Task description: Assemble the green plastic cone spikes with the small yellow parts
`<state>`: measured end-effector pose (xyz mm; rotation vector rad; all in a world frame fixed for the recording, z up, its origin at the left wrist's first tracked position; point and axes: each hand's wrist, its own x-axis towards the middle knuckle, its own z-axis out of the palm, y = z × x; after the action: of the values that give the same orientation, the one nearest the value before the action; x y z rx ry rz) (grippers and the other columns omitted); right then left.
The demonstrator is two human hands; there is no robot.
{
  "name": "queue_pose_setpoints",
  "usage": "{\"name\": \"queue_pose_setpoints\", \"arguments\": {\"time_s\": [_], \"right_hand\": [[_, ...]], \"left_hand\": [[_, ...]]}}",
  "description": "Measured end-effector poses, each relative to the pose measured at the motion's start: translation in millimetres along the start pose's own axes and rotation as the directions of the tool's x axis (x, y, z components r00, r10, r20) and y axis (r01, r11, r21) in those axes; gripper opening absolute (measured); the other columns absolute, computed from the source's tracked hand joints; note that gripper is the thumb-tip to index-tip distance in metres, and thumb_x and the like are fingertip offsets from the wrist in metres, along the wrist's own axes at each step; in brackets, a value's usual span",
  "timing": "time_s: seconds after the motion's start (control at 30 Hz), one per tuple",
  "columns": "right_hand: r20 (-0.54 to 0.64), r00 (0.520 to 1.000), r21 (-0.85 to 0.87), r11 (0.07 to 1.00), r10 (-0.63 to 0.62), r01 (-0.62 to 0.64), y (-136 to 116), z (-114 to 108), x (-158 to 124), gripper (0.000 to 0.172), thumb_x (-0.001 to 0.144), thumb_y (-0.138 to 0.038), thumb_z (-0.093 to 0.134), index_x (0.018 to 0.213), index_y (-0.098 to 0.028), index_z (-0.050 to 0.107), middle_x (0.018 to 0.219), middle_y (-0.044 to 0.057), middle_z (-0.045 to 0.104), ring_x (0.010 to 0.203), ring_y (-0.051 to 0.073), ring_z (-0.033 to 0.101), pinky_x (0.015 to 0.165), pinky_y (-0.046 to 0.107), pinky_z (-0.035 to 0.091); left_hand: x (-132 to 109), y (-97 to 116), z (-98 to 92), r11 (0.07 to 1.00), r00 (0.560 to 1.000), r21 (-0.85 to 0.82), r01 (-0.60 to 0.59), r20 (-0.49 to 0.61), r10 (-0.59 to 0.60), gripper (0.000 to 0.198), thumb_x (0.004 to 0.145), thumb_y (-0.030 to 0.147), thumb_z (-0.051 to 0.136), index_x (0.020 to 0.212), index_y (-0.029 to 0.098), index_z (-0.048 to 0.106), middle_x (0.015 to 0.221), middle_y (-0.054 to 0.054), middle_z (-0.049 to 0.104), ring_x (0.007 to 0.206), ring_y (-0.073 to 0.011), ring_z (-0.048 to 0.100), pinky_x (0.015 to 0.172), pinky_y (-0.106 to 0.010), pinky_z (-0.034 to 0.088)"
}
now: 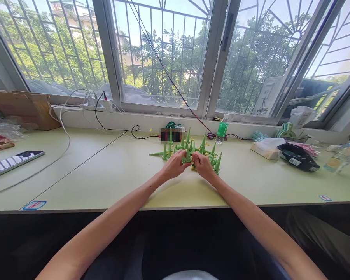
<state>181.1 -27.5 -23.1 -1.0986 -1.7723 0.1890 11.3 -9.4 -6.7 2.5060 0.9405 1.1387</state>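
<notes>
Several green cone-shaped plastic spikes with small yellow parts stand and lie in a cluster on the pale green table, in front of me. My left hand has its fingers curled and pinched on one green cone at the near edge of the cluster. Just to its right, my right hand is closed on a small yellow piece. The two hands almost touch. Another green cone stands just right of my right hand. Exactly how the held parts meet is hidden by my fingers.
A green-labelled bottle stands behind the cluster by the window sill. A black pouch and white packet lie to the right. A power strip with cables is at back left, a flat device at far left.
</notes>
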Motion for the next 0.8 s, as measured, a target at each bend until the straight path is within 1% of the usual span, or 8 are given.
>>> {"name": "queue_pose_setpoints", "arguments": {"time_s": [0.07,0.13,0.23,0.33,0.4,0.6,0.7,0.8], "right_hand": [[-0.015,1.000,0.006,1.000,0.003,-0.003,-0.7,0.2,-0.1,0.041,0.098,-0.047,0.031,0.068,-0.021,0.041,0.060,-0.002,0.048,0.053,0.012,0.039,0.055,0.025,0.030],[-0.023,1.000,0.011,1.000,0.004,-0.003,-1.5,-0.1,-0.2,0.040,0.098,-0.046,0.031,0.070,-0.021,0.042,0.061,-0.002,0.049,0.054,0.012,0.040,0.056,0.025,0.031],[-0.032,1.000,0.014,1.000,0.000,0.001,-2.5,-0.8,-0.3,0.039,0.098,-0.046,0.032,0.071,-0.021,0.043,0.064,-0.001,0.050,0.055,0.012,0.041,0.056,0.025,0.031],[-0.049,0.999,0.010,1.000,-0.009,0.010,-3.0,-1.1,0.1,0.038,0.098,-0.045,0.033,0.072,-0.020,0.044,0.063,-0.002,0.048,0.056,0.012,0.039,0.057,0.024,0.031],[-0.059,0.998,0.008,1.000,-0.012,0.012,-2.9,-1.1,0.5,0.037,0.098,-0.045,0.034,0.073,-0.020,0.045,0.061,-0.003,0.045,0.055,0.011,0.038,0.057,0.024,0.031],[-0.057,0.998,-0.006,1.000,-0.021,0.020,-2.5,-1.6,0.1,0.037,0.098,-0.046,0.036,0.073,-0.020,0.047,0.058,-0.005,0.040,0.052,0.010,0.033,0.055,0.024,0.029],[-0.028,0.997,-0.041,0.997,-0.069,0.068,-3.1,-2.0,-0.8,0.038,0.098,-0.044,0.037,0.073,-0.019,0.049,0.058,-0.004,0.041,0.052,0.010,0.034,0.055,0.024,0.029],[0.004,0.992,-0.065,0.989,-0.129,0.129,-3.3,-1.6,-1.3,0.037,0.099,-0.042,0.036,0.072,-0.019,0.049,0.060,-0.003,0.043,0.055,0.011,0.037,0.057,0.024,0.030]], "left_hand": [[0.6,-0.6,0.8,0.999,1.000,-0.025,0.026,0.000,-0.026,0.026,0.076,0.031,0.069,0.090,0.019,0.051,0.091,-0.002,0.056,0.058,-0.0101,0.048,0.061,-0.027,0.040],[1.3,-0.9,0.4,0.994,0.997,-0.079,0.071,0.003,-0.071,0.039,0.069,0.030,0.075,0.098,0.020,0.051,0.098,-0.003,0.057,0.058,-0.0092,0.049,0.058,-0.026,0.041],[2.1,0.5,-2.9,0.954,0.977,-0.214,0.212,0.073,-0.200,0.053,0.065,0.037,0.078,0.106,0.021,0.048,0.099,-0.003,0.058,0.053,-0.0070,0.050,0.051,-0.024,0.041],[2.9,3.7,-7.4,0.830,0.913,-0.382,0.405,0.219,-0.344,0.050,0.072,0.049,0.071,0.104,0.020,0.046,0.090,-0.001,0.058,0.047,-0.0071,0.052,0.042,-0.022,0.037],[3.5,5.8,-9.6,0.738,0.871,-0.464,0.491,0.291,-0.396,0.046,0.077,0.055,0.066,0.098,0.019,0.046,0.082,-0.001,0.060,0.046,-0.0077,0.052,0.039,-0.021,0.034],[6.2,8.6,-13.2,0.544,0.789,-0.573,0.613,0.403,-0.464,0.053,0.080,0.069,0.053,0.080,0.015,0.052,0.067,-0.002,0.058,0.044,-0.0075,0.048,0.038,-0.021,0.031],[7.7,8.6,-15.1,0.448,0.727,-0.580,0.681,0.460,-0.509,0.061,0.079,0.074,0.047,0.073,0.014,0.054,0.061,-0.003,0.057,0.043,-0.0082,0.046,0.038,-0.021,0.028],[8.7,8.7,-16.4,0.392,0.679,-0.563,0.727,0.506,-0.532,0.061,0.077,0.074,0.050,0.068,0.014,0.053,0.056,-0.003,0.054,0.041,-0.0079,0.043,0.038,-0.021,0.024]]}}
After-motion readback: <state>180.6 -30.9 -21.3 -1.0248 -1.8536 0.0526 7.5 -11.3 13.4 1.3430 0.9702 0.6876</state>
